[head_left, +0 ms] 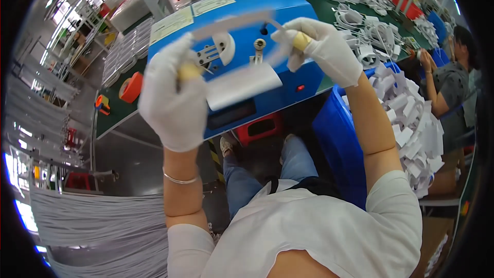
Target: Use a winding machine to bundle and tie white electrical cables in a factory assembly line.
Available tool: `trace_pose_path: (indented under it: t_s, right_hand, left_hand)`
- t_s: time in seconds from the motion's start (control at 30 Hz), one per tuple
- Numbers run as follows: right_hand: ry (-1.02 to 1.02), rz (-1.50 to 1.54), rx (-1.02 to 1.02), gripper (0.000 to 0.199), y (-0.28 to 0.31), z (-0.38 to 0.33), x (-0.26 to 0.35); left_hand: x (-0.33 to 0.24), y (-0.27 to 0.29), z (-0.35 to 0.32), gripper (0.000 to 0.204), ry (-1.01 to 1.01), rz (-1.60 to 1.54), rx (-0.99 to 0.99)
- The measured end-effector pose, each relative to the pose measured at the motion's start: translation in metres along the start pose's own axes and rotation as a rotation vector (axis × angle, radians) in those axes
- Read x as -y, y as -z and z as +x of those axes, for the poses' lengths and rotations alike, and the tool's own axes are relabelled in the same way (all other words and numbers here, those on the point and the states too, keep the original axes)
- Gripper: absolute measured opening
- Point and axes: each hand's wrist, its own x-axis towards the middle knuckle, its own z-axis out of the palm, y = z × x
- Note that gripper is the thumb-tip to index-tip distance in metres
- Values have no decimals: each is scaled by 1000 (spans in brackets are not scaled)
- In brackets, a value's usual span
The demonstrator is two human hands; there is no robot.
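Both my hands wear white gloves with a yellow cover on a finger or thumb. My left hand (172, 95), smeared by motion, is closed at the left side of a blue machine (288, 7). Between the hands stretches a blurred white cable (239, 22), bowed over the machine's metal fittings. My right hand (329, 51) pinches its other end above the machine's right side. Below the cable, a curved white plate (247, 87) covers part of the machine's front. A round metal fitting (260, 45) and a slotted bracket with a white half-round piece (225, 48) show between my hands.
A blue bin (334, 144) heaped with white pieces (414, 128) stands at my right. Bundled white cables (355, 18) cover the far right of the green table. Orange tape (132, 87) lies at the left. A red stool (257, 128) stands under the table; other people work nearby.
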Motion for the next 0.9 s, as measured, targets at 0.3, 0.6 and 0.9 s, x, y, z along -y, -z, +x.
trace_pose_path:
  t_s: [0.3,0.6,0.9]
  right_hand:
    - [550,-269,-171,26,-55,41,-3]
    - [266,27,29,24,-65,65,-13]
    - [288,-79,12,25,-74,69,11]
  left_hand:
    - [40,24,5,27,119,237,-114]
    - [63,31,-3,27,635,-171,24]
    - [62,17,-77,34,859,-542,-174]
